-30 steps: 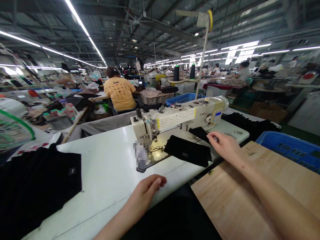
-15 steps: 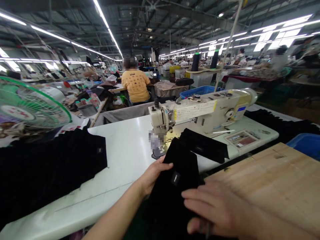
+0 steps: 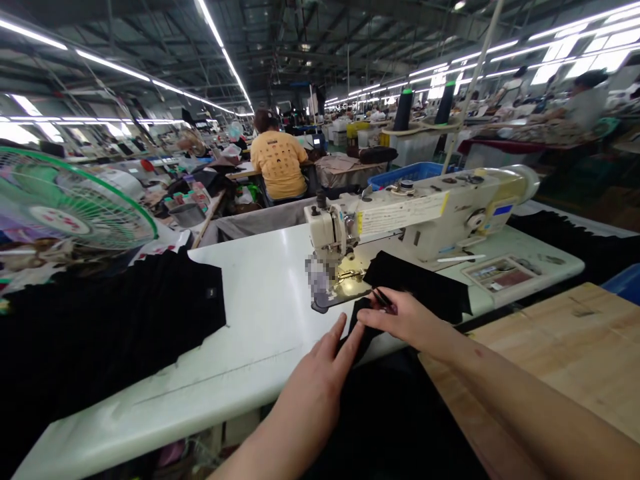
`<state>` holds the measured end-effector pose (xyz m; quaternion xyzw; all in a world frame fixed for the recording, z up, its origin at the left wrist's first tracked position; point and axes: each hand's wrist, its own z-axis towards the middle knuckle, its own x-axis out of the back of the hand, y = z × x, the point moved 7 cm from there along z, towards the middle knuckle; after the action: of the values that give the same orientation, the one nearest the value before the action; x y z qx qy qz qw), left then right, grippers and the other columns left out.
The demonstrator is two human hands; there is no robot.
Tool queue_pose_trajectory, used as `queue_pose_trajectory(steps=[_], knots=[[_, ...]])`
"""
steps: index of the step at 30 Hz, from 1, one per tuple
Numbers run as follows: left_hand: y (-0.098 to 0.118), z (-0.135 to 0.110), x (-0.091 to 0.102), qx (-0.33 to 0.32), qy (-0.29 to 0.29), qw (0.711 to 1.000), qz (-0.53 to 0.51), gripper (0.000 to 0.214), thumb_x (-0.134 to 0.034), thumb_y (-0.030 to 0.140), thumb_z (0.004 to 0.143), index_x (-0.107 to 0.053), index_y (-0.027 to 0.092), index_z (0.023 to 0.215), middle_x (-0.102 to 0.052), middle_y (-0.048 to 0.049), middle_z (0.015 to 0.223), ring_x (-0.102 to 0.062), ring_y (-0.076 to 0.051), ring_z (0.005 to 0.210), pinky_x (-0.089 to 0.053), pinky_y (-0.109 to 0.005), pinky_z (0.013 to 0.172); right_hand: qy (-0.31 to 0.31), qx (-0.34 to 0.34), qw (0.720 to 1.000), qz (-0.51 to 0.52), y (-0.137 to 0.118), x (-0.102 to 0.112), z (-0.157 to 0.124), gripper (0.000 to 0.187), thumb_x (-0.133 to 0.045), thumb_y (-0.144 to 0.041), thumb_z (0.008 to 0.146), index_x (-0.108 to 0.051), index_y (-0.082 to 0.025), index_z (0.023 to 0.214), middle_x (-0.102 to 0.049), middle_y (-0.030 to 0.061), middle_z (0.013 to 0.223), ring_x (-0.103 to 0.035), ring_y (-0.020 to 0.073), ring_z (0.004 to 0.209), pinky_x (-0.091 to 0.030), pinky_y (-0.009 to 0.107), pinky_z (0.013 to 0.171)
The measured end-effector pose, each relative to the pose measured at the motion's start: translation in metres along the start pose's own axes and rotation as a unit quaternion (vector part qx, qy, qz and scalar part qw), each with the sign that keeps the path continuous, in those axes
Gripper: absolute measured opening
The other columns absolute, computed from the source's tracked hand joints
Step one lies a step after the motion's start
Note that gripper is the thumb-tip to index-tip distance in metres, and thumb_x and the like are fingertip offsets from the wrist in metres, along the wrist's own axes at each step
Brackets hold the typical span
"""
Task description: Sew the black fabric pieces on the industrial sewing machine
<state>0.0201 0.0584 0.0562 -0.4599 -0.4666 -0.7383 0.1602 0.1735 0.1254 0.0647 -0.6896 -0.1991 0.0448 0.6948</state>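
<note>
A black fabric piece point(image 3: 361, 343) lies over the front edge of the sewing table point(image 3: 260, 313), and dark cloth hangs below it. My left hand point(image 3: 323, 367) holds it at the edge, two fingers stretched forward and its thumb hidden. My right hand point(image 3: 400, 317) is closed on the fabric's far end, its thumb close to my left fingertips. Something small and dark shows between its fingers; I cannot make out its kind. Just beyond stands the sewing machine point(image 3: 415, 213), its needle area partly blurred. Another black fabric piece point(image 3: 420, 283) lies right of the needle plate.
A heap of black fabric pieces point(image 3: 150, 320) covers the table's left side. A green fan point(image 3: 75, 200) stands behind it. At the right are a wooden board point(image 3: 565, 340) and a blue bin point(image 3: 625, 283). A person in a yellow shirt point(image 3: 279, 163) sits ahead, facing away.
My right hand has moved forward and up to the fabric's far end near the machine. The fabric has been drawn lower, and its label is out of sight. The view has shifted slightly.
</note>
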Motion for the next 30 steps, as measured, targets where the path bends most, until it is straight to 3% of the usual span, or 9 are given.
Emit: queue_pose_trajectory(steps=[3,7,10,13,15,19,24,27,30], knots=[[0.001,-0.006,0.000,0.004,0.033,0.997,0.070,0.092,-0.037,-0.007,0.076,-0.020,0.038,0.155,-0.025,-0.0098,0.162,-0.041,-0.032,0.141,-0.043,-0.055,0.109,-0.012,-0.037,0.997,0.062,0.006,-0.004,-0.003,0.032,-0.073,-0.045,0.075,-0.061,-0.016,0.084,-0.058,-0.0020,0.071,-0.054,0.0129,0.067,-0.043,0.026,0.064],[0.012,-0.010,0.009,-0.007,0.051,0.999,0.012,0.083,-0.052,0.007,0.085,-0.021,0.035,0.156,-0.036,-0.0085,0.158,-0.044,-0.028,0.139,-0.043,-0.049,0.112,-0.004,-0.051,0.992,0.118,0.006,-0.001,-0.009,0.034,-0.073,-0.046,0.075,-0.064,-0.015,0.087,-0.058,-0.0015,0.067,-0.054,0.0133,0.064,-0.044,0.027,0.060],[0.016,-0.006,0.028,0.012,0.124,0.990,-0.070,0.059,-0.059,0.025,0.090,-0.044,0.031,0.147,-0.055,-0.0092,0.143,-0.055,-0.026,0.129,-0.048,-0.042,0.108,-0.026,-0.025,0.994,0.105,-0.002,-0.002,-0.012,0.036,-0.075,-0.047,0.076,-0.065,-0.015,0.087,-0.063,0.0003,0.075,-0.058,0.0143,0.070,-0.047,0.027,0.065],[0.018,0.001,0.046,0.023,0.212,0.970,-0.116,0.031,-0.053,0.027,0.095,-0.069,0.028,0.122,-0.069,-0.0082,0.120,-0.065,-0.022,0.111,-0.055,-0.035,0.097,-0.022,0.001,0.997,0.074,-0.008,-0.004,-0.015,0.034,-0.078,-0.046,0.073,-0.065,-0.016,0.082,-0.061,-0.0025,0.072,-0.055,0.0125,0.067,-0.045,0.025,0.062],[0.020,0.008,0.050,0.026,0.230,0.962,-0.143,0.025,-0.056,0.028,0.094,-0.075,0.026,0.110,-0.073,-0.0074,0.106,-0.068,-0.020,0.099,-0.057,-0.032,0.089,-0.028,0.021,0.998,0.053,-0.012,-0.007,-0.019,0.031,-0.076,-0.046,0.076,-0.067,-0.017,0.083,-0.061,-0.0026,0.071,-0.054,0.0120,0.065,-0.043,0.024,0.060],[0.022,0.018,0.051,0.046,0.240,0.950,-0.193,0.018,-0.063,0.030,0.090,-0.078,0.024,0.097,-0.075,-0.0054,0.093,-0.070,-0.019,0.087,-0.057,-0.030,0.081,-0.036,0.080,0.996,-0.013,-0.024,-0.011,-0.027,0.026,-0.062,-0.042,0.089,-0.071,-0.017,0.090,-0.065,0.0002,0.076,-0.055,0.0136,0.069,-0.044,0.025,0.062],[0.029,0.021,0.056,0.044,0.254,0.947,-0.194,0.012,-0.067,0.028,0.086,-0.077,0.024,0.083,-0.074,-0.0043,0.085,-0.069,-0.019,0.080,-0.056,-0.030,0.076,-0.031,0.104,0.991,-0.074,-0.034,-0.010,-0.033,0.028,-0.056,-0.043,0.094,-0.069,-0.018,0.090,-0.061,-0.0013,0.073,-0.052,0.0120,0.065,-0.040,0.023,0.059],[0.025,0.019,0.066,0.060,0.277,0.938,-0.197,0.013,-0.066,0.028,0.085,-0.073,0.022,0.077,-0.072,-0.0024,0.080,-0.066,-0.017,0.076,-0.053,-0.027,0.073,-0.100,0.092,0.990,-0.049,-0.034,-0.013,-0.034,0.037,-0.059,-0.053,0.090,-0.067,-0.018,0.099,-0.059,-0.0019,0.075,-0.051,0.0116,0.064,-0.039,0.022,0.056],[0.007,0.014,0.077,0.129,0.289,0.915,-0.250,0.020,-0.063,0.037,0.087,-0.067,0.020,0.078,-0.064,0.0007,0.071,-0.058,-0.013,0.066,-0.048,-0.023,0.062,-0.147,0.124,0.971,-0.140,-0.035,-0.012,-0.033,0.036,-0.067,-0.054,0.084,-0.066,-0.018,0.088,-0.053,-0.0038,0.067,-0.046,0.0105,0.059,-0.035,0.022,0.052]])
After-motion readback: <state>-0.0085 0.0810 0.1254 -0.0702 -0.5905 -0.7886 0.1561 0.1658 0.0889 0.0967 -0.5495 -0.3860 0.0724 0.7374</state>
